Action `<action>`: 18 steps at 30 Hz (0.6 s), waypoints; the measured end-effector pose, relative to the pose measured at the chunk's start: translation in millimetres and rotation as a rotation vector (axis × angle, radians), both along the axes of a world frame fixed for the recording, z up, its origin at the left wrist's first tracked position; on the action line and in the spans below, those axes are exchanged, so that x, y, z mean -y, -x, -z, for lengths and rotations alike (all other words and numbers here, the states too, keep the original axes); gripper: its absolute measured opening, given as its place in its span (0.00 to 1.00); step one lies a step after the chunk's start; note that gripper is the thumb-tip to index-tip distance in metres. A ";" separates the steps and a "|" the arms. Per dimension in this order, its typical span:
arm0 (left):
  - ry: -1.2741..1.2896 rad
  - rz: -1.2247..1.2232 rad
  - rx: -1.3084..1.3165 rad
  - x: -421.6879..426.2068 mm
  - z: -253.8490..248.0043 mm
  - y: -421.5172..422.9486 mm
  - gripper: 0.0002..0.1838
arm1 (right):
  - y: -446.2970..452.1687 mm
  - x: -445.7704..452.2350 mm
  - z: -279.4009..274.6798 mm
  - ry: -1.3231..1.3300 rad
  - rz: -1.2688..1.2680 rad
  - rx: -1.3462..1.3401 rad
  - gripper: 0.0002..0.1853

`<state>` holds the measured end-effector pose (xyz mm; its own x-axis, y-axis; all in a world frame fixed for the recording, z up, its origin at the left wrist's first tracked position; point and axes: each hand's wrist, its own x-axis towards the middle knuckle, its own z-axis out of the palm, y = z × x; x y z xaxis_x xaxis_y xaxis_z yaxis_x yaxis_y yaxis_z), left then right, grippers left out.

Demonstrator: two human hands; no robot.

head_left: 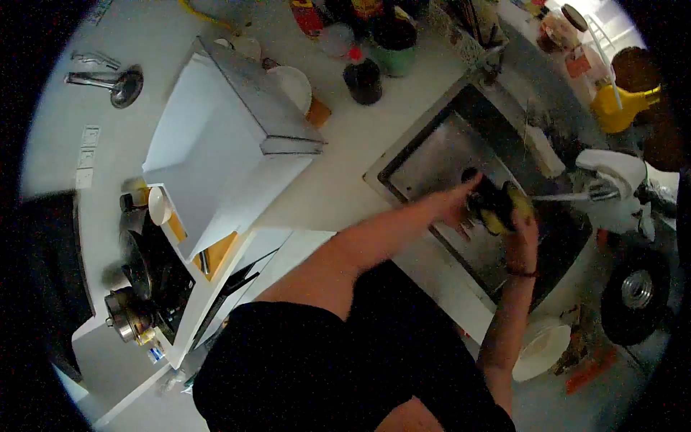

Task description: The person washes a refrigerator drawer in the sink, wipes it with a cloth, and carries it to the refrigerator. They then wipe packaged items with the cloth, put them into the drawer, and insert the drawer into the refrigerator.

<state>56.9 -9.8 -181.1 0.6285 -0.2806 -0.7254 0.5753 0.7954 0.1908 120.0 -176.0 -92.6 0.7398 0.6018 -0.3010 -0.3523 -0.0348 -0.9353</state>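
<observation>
Both of my hands are over the metal sink (446,144). My left hand (458,205) reaches in from the left, with its fingers at the near side of a dark, blurred object (487,196) whose kind I cannot make out. My right hand (525,234), with a dark band on its wrist, is closed around a yellow-green piece (518,201) that looks like a sponge, pressed against the dark object. Another yellowish patch shows below the dark object, between the hands. Just right of my right hand, the faucet spout (568,196) points toward it.
A white bin (541,349) is beside my right forearm. Behind the sink stands a dark bottle with a red cap (362,79). On the left, a large white folded panel (223,137) stands on the counter near the stove with a pot (126,317). A yellow jug (617,108) is at right.
</observation>
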 end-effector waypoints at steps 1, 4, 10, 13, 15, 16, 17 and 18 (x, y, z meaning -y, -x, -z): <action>0.219 -0.021 0.006 8.5 10.9 -4.9 0.37 | 10.1 -1.6 -5.9 0.174 -0.057 -0.013 0.21; 0.311 -0.255 0.196 27.7 43.2 -26.4 0.34 | 42.2 -4.8 -20.9 0.275 -0.291 0.035 0.19; 0.261 -0.357 0.197 33.3 72.2 -23.6 0.31 | 7.2 29.2 -35.2 0.268 -0.254 0.108 0.17; 0.093 0.019 0.206 32.4 39.6 0.9 0.39 | -18.9 21.8 -25.7 0.263 0.069 0.212 0.18; -0.004 0.209 0.223 27.2 5.6 1.1 0.40 | -45.8 21.6 55.1 0.411 0.021 0.347 0.19; -0.016 0.203 0.270 24.7 6.5 -2.8 0.39 | -45.3 1.1 61.2 0.380 -0.033 0.281 0.21; -0.032 0.189 0.311 20.9 6.7 -5.9 0.39 | -40.2 -12.7 59.6 0.207 0.026 0.111 0.24; -0.052 0.169 0.348 21.5 5.8 -10.4 0.39 | -41.1 -16.6 57.5 0.024 0.078 -0.056 0.27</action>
